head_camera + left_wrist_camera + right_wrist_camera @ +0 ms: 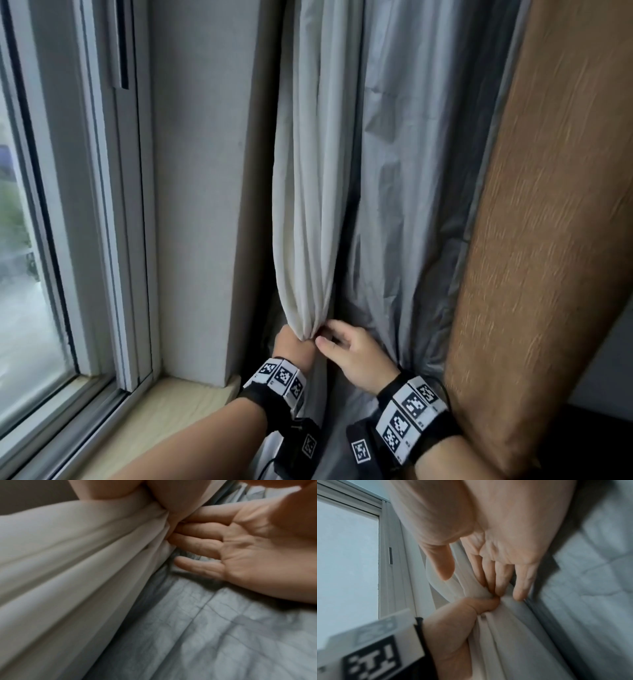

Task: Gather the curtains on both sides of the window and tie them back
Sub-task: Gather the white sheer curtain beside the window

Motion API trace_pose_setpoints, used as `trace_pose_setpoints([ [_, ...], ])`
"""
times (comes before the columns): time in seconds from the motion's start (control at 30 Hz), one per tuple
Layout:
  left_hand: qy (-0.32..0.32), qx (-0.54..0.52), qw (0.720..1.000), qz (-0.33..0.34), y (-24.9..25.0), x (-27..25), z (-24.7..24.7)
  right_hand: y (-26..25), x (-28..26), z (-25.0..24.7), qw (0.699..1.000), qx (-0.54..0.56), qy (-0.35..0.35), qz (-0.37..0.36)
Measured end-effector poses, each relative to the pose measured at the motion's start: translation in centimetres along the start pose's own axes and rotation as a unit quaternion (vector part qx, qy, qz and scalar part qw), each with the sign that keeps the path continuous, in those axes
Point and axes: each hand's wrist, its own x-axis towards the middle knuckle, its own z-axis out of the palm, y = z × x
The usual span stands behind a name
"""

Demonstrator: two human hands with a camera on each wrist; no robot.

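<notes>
A white sheer curtain (305, 205) hangs beside the wall and is bunched into a narrow bundle at its lower end. My left hand (294, 340) grips that bundle from the left, fingers curled round the folds (479, 605). My right hand (325, 333) reaches in from the right. Its fingers (498, 582) are nearly straight and press into the sheer fabric, with the thumb (444, 569) spread apart in front. In the left wrist view the right hand's palm (248, 550) faces the camera next to the sheer (68, 561). A crumpled grey curtain (411, 171) hangs behind, right of the sheer.
A brown curtain (548, 205) hangs at the far right, over the grey one. The window (34, 240) and its white frame fill the left. A wooden sill (164, 404) runs below it, and a plain wall section (198, 171) stands between window and curtains.
</notes>
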Motion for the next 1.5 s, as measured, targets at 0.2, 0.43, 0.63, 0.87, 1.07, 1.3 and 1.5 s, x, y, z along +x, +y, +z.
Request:
trace_pose_setpoints([
  [0.2,0.006,-0.069,0.997,0.02,0.5,-0.6,-0.8,0.9,-2.0,-0.6,1.0,0.012,0.023,0.015],
  [0.43,-0.088,-0.154,0.982,0.066,0.6,-2.4,-2.4,-0.1,-1.4,0.0,0.995,0.082,0.062,0.015],
  [0.63,-0.088,-0.088,0.984,0.129,2.2,-4.5,-2.6,-0.9,-1.6,2.0,0.998,0.051,0.043,-0.013],
  [0.87,-0.15,-0.113,0.97,0.152,3.3,-8.3,-2.3,-0.8,-4.9,2.3,0.985,-0.145,0.087,0.022],
  [1.07,-0.147,-0.135,0.959,0.201,3.5,-9.9,0.9,-4.2,-9.1,1.1,0.952,-0.27,0.143,0.024],
  [1.3,-0.14,-0.201,0.967,0.076,2.3,-10.5,2.5,-8.4,-19.8,-0.5,0.886,-0.288,0.344,-0.113],
  [1.5,-0.124,-0.177,0.974,0.074,2.9,-11.1,2.0,-5.0,-20.2,-1.4,0.863,-0.293,0.411,-0.034],
])
